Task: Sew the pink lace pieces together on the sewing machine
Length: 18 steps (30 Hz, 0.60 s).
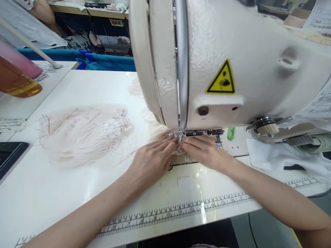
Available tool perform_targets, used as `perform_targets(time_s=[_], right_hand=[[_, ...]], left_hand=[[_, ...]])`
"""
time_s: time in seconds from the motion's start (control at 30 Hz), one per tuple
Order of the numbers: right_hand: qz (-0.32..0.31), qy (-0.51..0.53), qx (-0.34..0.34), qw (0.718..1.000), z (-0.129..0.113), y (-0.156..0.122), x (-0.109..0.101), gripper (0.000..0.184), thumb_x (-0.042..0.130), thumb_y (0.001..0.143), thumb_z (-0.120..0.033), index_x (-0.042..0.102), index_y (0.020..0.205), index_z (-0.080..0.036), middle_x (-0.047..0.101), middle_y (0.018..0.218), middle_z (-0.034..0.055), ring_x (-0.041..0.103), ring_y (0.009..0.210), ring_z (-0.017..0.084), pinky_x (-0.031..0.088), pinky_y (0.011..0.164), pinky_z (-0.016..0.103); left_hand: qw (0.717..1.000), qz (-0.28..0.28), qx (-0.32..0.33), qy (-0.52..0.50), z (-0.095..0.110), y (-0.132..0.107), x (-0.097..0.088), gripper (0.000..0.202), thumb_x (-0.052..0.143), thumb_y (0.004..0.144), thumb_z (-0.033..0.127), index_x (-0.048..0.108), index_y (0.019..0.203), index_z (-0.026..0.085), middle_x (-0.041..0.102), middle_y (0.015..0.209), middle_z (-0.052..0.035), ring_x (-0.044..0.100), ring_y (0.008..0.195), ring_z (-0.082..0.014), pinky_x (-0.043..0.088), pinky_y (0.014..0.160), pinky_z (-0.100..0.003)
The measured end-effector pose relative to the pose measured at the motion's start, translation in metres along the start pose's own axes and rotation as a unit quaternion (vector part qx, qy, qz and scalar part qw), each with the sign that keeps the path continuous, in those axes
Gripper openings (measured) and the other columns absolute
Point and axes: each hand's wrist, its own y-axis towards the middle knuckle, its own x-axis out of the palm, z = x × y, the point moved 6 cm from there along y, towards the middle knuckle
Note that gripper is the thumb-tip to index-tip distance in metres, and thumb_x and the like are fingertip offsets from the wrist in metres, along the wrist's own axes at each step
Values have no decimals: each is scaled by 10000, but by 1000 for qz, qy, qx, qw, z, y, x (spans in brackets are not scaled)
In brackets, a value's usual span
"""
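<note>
A piece of pale beige lace fabric (pixel 181 138) lies under the presser foot of a white sewing machine (pixel 219 41). My left hand (pixel 154 155) presses on the fabric just left of the needle, fingers together and closed on its edge. Close on the right of the foot, my right hand (pixel 203 150) has its fingers closed on the same lace. The fingertips of both hands almost meet in front of the foot. Part of the fabric is hidden beneath my fingers and behind the machine head.
A pile of sheer beige lace pieces (pixel 88 137) lies left of my hands. A printed ruler strip (pixel 168 215) runs along the front edge. White cloth (pixel 274 156) and a green clip (pixel 231 133) are at right. A dark device (pixel 11 160) sits far left, below thread cones (pixel 20 81).
</note>
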Motion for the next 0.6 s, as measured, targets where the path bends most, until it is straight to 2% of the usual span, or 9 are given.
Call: perform_targets(time_s=[0.13,0.3,0.4,0.5,0.6], right_hand=[[17,12,0,1000,-6,1,-3,244,450,896,-69,616,962,-234,667,941,-11,569,864,107,447,770,260],[27,61,15,998,-4,1,-1,216,439,919,-122,620,868,-228,656,852,-16,556,810,109,422,733,265],[26,102,30,994,-2,-1,0,131,473,907,-171,599,898,-206,650,822,-9,568,834,123,415,732,272],[29,123,38,991,0,-1,0,126,533,884,-227,561,1001,-189,660,901,0,583,868,128,413,703,256],[51,93,27,994,-2,-1,-2,112,523,906,-259,578,987,-203,649,1024,13,583,849,115,407,689,252]], left_hand=[[1000,1,-27,-6,-2,0,1,314,401,807,60,587,1040,159,719,1057,-60,696,949,-209,617,777,-336],[999,20,2,-33,3,1,0,117,520,823,106,555,907,180,693,1127,-82,662,1037,-209,504,1008,-417],[998,38,20,-53,4,1,-3,64,582,847,148,558,867,203,714,1075,-45,660,1037,-179,497,1011,-394],[997,49,30,-58,4,1,-4,61,605,846,156,573,863,205,710,1087,-37,653,1050,-181,506,992,-396],[996,72,37,-46,5,2,-6,70,627,830,146,579,869,181,697,1105,-76,635,1079,-211,525,956,-393]])
